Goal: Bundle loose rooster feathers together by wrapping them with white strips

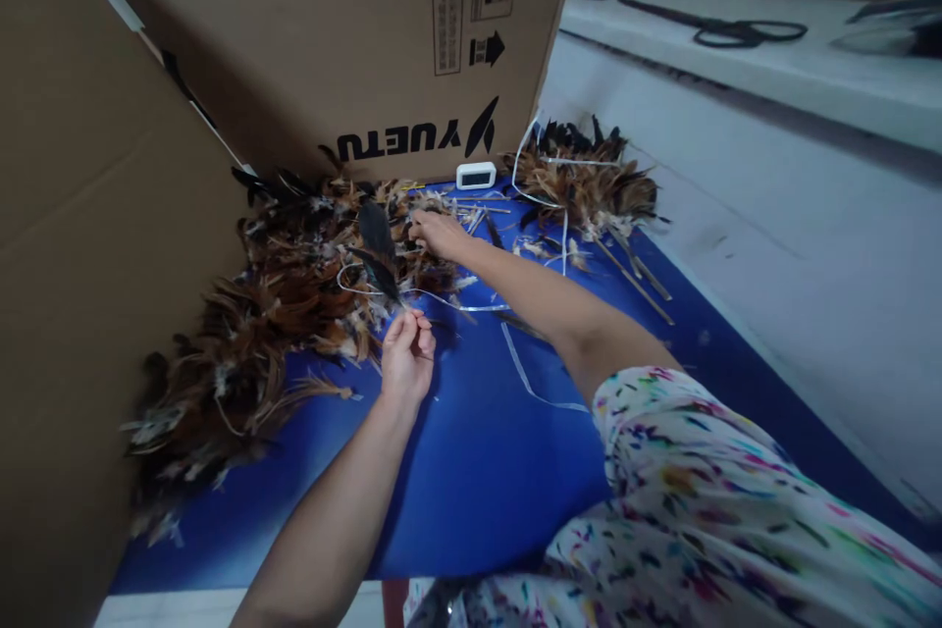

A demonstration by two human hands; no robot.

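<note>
Pinched by its quill end, a dark feather (377,240) points up and away from my left hand (408,353); a second dark blade shows beside it, so there may be more than one. My right hand (440,234) reaches into the right end of a long heap of brown and black feathers (294,304). Its fingers are bent down among the feathers, and whatever they touch is hidden. A thin white ribbon (478,307) runs across the blue tabletop (486,471) between the hands.
Large cardboard boxes (294,29) wall off the back and left. A small white digital device (475,177) stands against the back one. Rightward lie a tied feather bundle (581,182) and thin sticks (637,280). Scissors (743,31) rest on a white ledge (854,78).
</note>
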